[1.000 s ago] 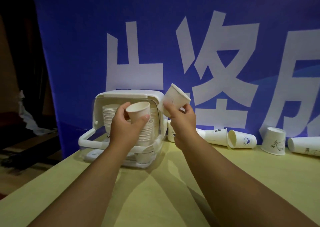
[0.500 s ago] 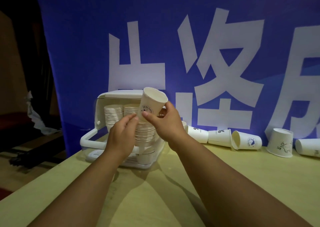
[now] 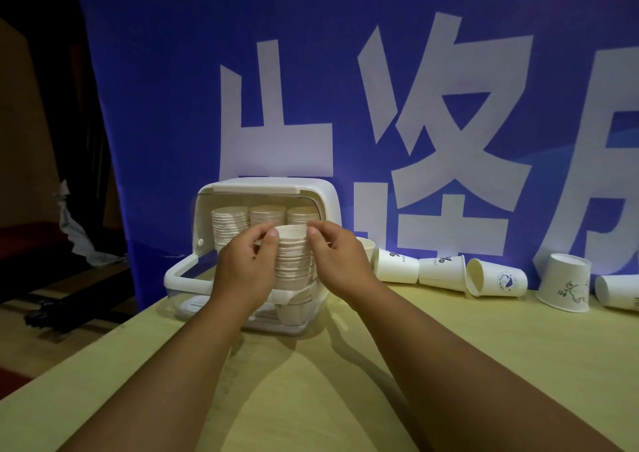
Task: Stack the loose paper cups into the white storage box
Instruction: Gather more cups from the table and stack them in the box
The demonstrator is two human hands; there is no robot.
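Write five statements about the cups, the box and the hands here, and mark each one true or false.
1. The left hand and the right hand both grip the front stack of cups in the white storage box. True.
2. The loose cups are on the table to the left of the box. False: they are to its right.
3. Three more stacks stand behind the front stack inside the box. True.
4. Every loose cup stands mouth up. False: several lie on their sides, and the upside-down cup stands mouth down.
5. The box is closed. False: its front is open.
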